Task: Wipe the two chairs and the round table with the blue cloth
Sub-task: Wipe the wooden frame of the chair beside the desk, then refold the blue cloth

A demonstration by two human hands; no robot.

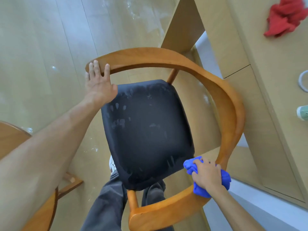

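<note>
**Blue cloth pressed to the chair's curved rail**

The blue cloth [211,179] is bunched up under the right hand [206,175], whose grip is closed round it, fingers curled over the folds, pressing it onto the wooden armrest rail of the chair [231,104]. Cloth sticks out on both sides of this grip: a wad toward the seat and a larger lump on the outer side of the rail.

Just inward of the grip lies the chair's dark seat cushion [146,130], which carries pale smudges and finger-shaped marks. The rail runs away from the grip in a long arc round the cushion to its far end, where the left hand [98,84] rests with a slack grip: fingers laid straight over the top of the rail, thumb beside the cushion's corner.

Below the cushion, near the grip, are the person's grey trouser legs [106,204] and a bit of a shoe. Well across from the grip, at the left edge, part of a second wooden chair [10,135] shows. Beyond the grip's outer side stands a pale wooden counter [266,80] bearing a crumpled red cloth [286,17]. The floor [41,47] is light wood planking.
</note>
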